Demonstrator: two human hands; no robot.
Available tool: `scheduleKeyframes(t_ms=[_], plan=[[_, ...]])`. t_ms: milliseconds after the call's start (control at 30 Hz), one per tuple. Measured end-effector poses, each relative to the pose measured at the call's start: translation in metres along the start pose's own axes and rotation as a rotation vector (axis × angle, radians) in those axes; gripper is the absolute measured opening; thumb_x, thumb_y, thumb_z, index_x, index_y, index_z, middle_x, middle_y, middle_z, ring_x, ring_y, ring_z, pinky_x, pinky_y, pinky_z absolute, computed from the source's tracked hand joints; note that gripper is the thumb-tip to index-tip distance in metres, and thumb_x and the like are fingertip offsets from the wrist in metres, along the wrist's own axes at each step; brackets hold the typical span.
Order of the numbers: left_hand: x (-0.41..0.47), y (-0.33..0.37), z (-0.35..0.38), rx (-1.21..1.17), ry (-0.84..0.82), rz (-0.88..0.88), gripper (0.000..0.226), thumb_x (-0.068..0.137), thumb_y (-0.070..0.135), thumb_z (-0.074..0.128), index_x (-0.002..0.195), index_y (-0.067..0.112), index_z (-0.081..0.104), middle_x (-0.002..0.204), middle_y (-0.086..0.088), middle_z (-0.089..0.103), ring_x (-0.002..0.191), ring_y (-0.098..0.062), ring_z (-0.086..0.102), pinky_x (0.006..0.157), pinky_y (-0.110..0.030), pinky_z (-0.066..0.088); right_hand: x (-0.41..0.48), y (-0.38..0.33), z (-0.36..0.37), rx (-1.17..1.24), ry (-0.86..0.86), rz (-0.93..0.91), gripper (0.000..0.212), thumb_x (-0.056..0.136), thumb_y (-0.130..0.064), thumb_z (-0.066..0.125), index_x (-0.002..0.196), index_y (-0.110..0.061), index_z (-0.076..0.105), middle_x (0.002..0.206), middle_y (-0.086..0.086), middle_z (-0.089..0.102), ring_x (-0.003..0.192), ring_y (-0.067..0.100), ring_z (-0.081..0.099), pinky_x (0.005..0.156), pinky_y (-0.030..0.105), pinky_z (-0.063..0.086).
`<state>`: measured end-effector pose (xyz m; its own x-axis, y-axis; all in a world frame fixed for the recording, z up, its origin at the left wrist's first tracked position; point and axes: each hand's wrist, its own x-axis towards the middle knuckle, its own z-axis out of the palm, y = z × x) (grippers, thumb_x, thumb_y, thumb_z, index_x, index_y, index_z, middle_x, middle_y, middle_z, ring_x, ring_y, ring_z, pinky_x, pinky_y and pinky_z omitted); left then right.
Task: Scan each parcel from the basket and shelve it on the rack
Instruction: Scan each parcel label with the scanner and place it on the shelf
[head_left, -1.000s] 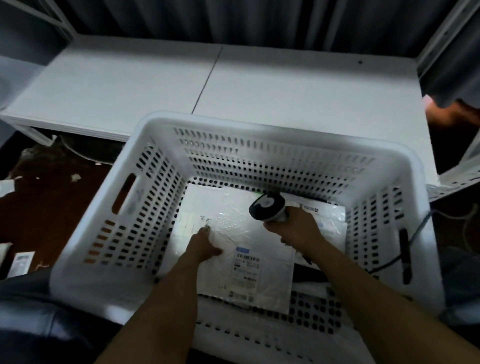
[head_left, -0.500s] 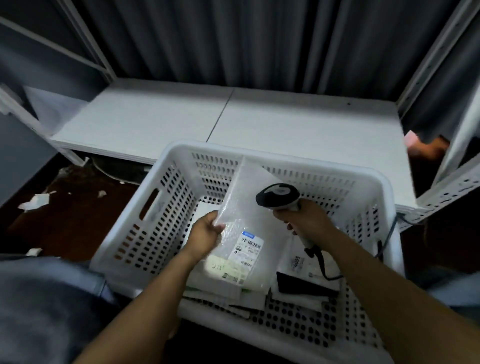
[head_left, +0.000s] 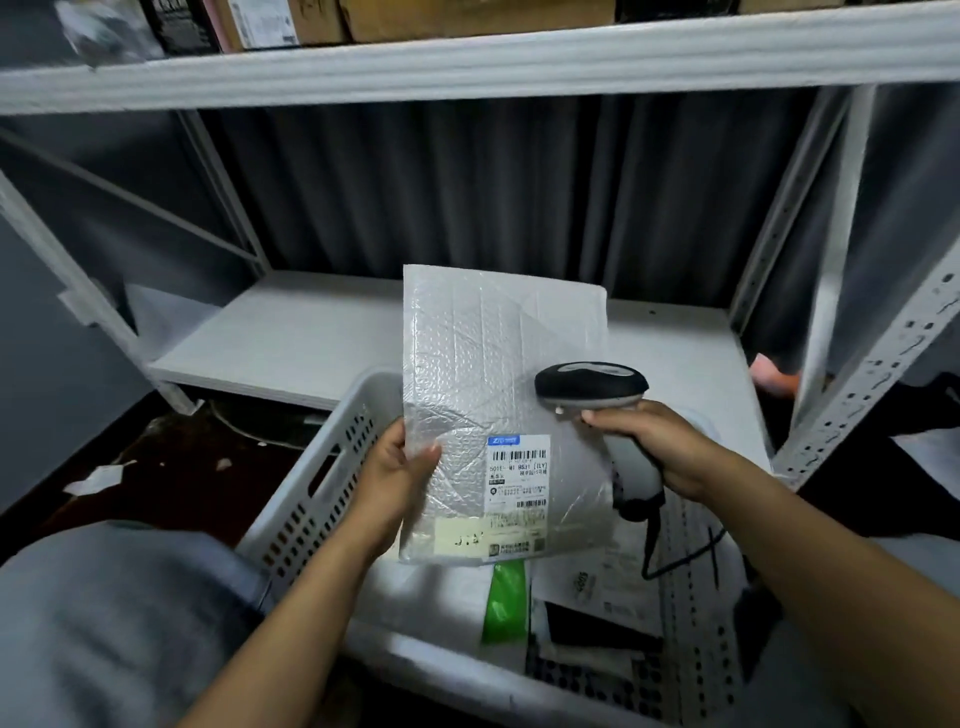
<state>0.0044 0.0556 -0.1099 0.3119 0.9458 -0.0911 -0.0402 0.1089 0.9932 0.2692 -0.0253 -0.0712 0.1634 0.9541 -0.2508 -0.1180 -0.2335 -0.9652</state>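
The left hand (head_left: 392, 473) pinched a white bubble-wrap mailer parcel (head_left: 498, 384) upright above the white perforated plastic basket (head_left: 317, 499). The right hand (head_left: 657, 447) gripped a black-and-grey handheld barcode scanner (head_left: 592, 387) just beside the parcel's label (head_left: 518, 473).

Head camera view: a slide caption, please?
Left hand holds a white bubble mailer over the white perforated basket; right hand grips a black-headed scanner.

Upper rack shelf (head_left: 467, 67): cardboard boxes (head_left: 467, 13) in a row on it. Lower rack shelf (head_left: 291, 343): white board. Dark floor (head_left: 171, 483), paper scraps (head_left: 98, 480) on the left. Perforated white basket (head_left: 322, 499) in front of the lower shelf holds a green-striped bag (head_left: 504, 603), white mailer (head_left: 587, 577) and black parcel (head_left: 597, 623).
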Motion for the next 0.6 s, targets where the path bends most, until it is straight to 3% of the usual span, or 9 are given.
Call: scheduleKeyframes(t_ms=[100, 200, 267, 333, 400, 533, 600], plan=[[-0.006, 0.002, -0.001, -0.010, 0.023, -0.010, 0.029, 0.092, -0.005, 0.053, 0.111, 0.015, 0.062, 0.100, -0.008, 0.074, 0.091, -0.027, 0.069, 0.086, -0.048, 0.054, 0.003, 0.004, 0.002, -0.028, 0.073, -0.013, 0.024, 0.086, -0.007, 0.067, 0.111, -0.009, 0.070, 0.100, 0.005, 0.076, 0.093, 0.018, 0.070, 0.082, 0.024, 0.055], [-0.005, 0.006, -0.006, 0.106, 0.103, -0.009, 0.018, 0.092, 0.012, 0.061, 0.108, 0.018, 0.065, 0.100, -0.006, 0.074, 0.093, -0.027, 0.070, 0.084, -0.044, 0.056, 0.011, 0.006, 0.004, -0.106, 0.154, -0.075, 0.026, 0.083, -0.011, 0.073, 0.109, -0.013, 0.070, 0.102, 0.004, 0.075, 0.102, 0.021, 0.068, 0.095, 0.033, 0.052], [0.000, 0.011, -0.009, 0.175, 0.197, 0.015, 0.014, 0.090, 0.017, 0.066, 0.104, 0.016, 0.067, 0.094, -0.005, 0.075, 0.082, -0.021, 0.072, 0.070, -0.032, 0.058, 0.013, 0.003, 0.006, -0.129, 0.155, -0.116, 0.026, 0.083, -0.011, 0.074, 0.107, -0.016, 0.070, 0.101, 0.004, 0.075, 0.100, 0.021, 0.068, 0.088, 0.030, 0.054], [0.007, 0.016, -0.010, 0.173, 0.237, 0.038, 0.022, 0.089, 0.008, 0.067, 0.110, 0.011, 0.063, 0.093, -0.005, 0.072, 0.070, -0.008, 0.068, 0.054, -0.016, 0.051, 0.016, -0.003, 0.008, -0.163, 0.146, -0.169, 0.028, 0.082, -0.009, 0.074, 0.108, -0.018, 0.069, 0.097, -0.003, 0.074, 0.094, 0.014, 0.068, 0.074, 0.017, 0.053], [0.014, 0.019, -0.008, 0.259, 0.250, 0.050, 0.032, 0.087, 0.002, 0.068, 0.115, 0.013, 0.058, 0.093, 0.002, 0.070, 0.072, -0.003, 0.065, 0.051, -0.009, 0.045, 0.020, -0.008, 0.008, -0.215, 0.149, -0.210, 0.026, 0.082, -0.010, 0.075, 0.103, -0.022, 0.067, 0.093, -0.009, 0.072, 0.088, 0.007, 0.066, 0.066, 0.011, 0.049], [0.020, 0.016, 0.000, 0.353, 0.338, 0.102, 0.029, 0.087, 0.002, 0.066, 0.111, 0.017, 0.058, 0.084, 0.009, 0.065, 0.069, -0.001, 0.060, 0.048, -0.006, 0.041, 0.028, -0.010, 0.010, -0.276, 0.214, -0.227, 0.020, 0.080, -0.014, 0.077, 0.094, -0.026, 0.069, 0.093, -0.003, 0.074, 0.088, 0.014, 0.068, 0.079, 0.029, 0.053], [0.024, 0.012, 0.003, 0.312, 0.384, 0.120, 0.028, 0.088, 0.001, 0.064, 0.110, 0.019, 0.060, 0.085, 0.007, 0.067, 0.071, -0.005, 0.062, 0.053, -0.011, 0.045, 0.030, -0.010, 0.011, -0.262, 0.236, -0.205, 0.018, 0.079, -0.015, 0.077, 0.095, -0.022, 0.071, 0.093, 0.001, 0.075, 0.086, 0.016, 0.069, 0.078, 0.030, 0.054]])
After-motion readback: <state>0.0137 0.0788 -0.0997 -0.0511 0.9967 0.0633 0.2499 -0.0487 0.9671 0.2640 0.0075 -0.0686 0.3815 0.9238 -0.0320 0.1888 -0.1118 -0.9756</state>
